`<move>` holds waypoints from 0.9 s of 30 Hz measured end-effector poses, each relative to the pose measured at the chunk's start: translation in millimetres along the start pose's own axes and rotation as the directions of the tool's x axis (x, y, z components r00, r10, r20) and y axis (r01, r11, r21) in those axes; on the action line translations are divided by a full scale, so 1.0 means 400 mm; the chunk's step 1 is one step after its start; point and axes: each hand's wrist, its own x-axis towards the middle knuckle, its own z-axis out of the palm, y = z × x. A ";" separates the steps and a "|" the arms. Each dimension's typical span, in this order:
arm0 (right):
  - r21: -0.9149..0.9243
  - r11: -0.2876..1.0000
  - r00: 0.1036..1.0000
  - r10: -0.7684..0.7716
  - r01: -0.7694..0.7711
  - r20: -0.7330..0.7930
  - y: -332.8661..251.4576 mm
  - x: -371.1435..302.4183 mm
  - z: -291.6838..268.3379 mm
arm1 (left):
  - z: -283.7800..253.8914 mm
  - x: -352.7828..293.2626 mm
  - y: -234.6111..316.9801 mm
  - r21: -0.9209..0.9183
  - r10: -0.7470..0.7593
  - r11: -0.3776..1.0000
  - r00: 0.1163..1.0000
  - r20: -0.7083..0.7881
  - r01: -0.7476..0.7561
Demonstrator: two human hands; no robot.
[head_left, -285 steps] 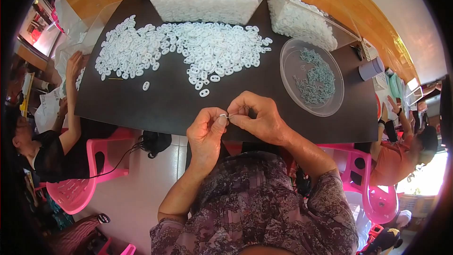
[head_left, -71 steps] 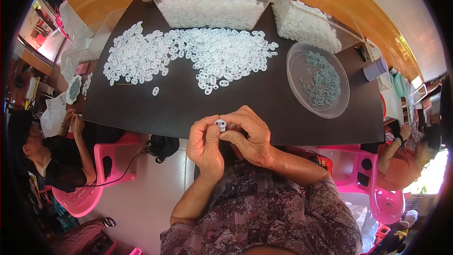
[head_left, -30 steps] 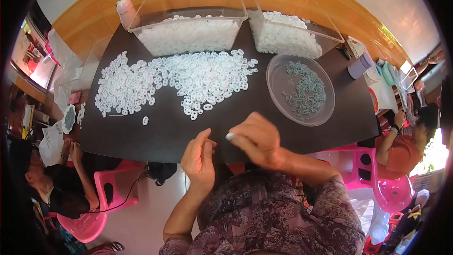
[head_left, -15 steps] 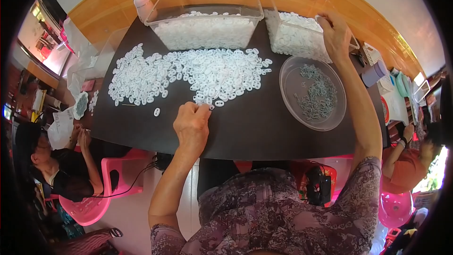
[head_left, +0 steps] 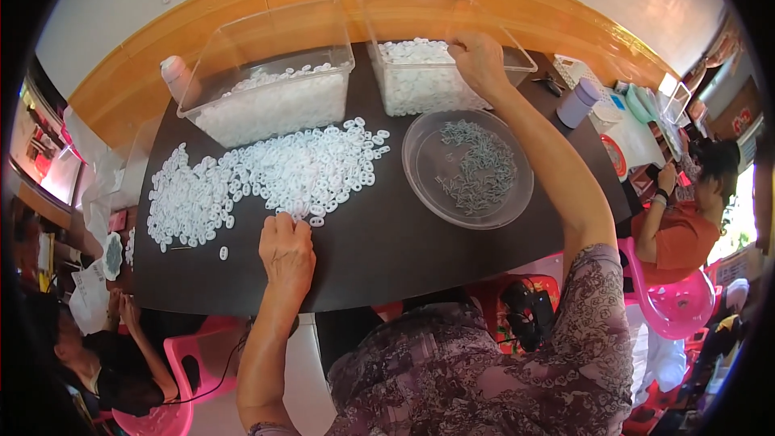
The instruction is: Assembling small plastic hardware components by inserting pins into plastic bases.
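Head view shows the previously joined hands now apart, apparently ending two-handed handling: curled left hand [head_left: 288, 254] at the pile of white two-holed plastic ovals [head_left: 311, 169], right hand [head_left: 480, 64] over the clear plastic bin [head_left: 416, 67], grips indeterminable.

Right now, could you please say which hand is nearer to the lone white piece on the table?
Left. The left hand is just right of the lone white piece; the right hand is farther off, at the right bin.

White 2-hole pcs [head_left: 307, 168] heaped on tbl [head_left: 371, 270].
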 end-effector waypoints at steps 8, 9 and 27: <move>0.134 0.978 0.977 -0.141 0.163 -0.158 -0.038 -0.071 -0.051 | -0.002 0.005 0.010 0.096 0.147 0.985 0.989 -0.015 -0.145; 0.139 0.977 0.979 -0.138 0.160 -0.150 -0.046 -0.076 -0.062 | -0.006 0.008 0.015 0.095 0.142 0.985 0.990 -0.006 -0.141; 0.152 0.987 0.856 -0.129 0.059 0.501 -0.067 -0.374 -0.029 | -0.026 -0.018 0.080 -0.175 0.083 0.983 0.990 0.110 -0.063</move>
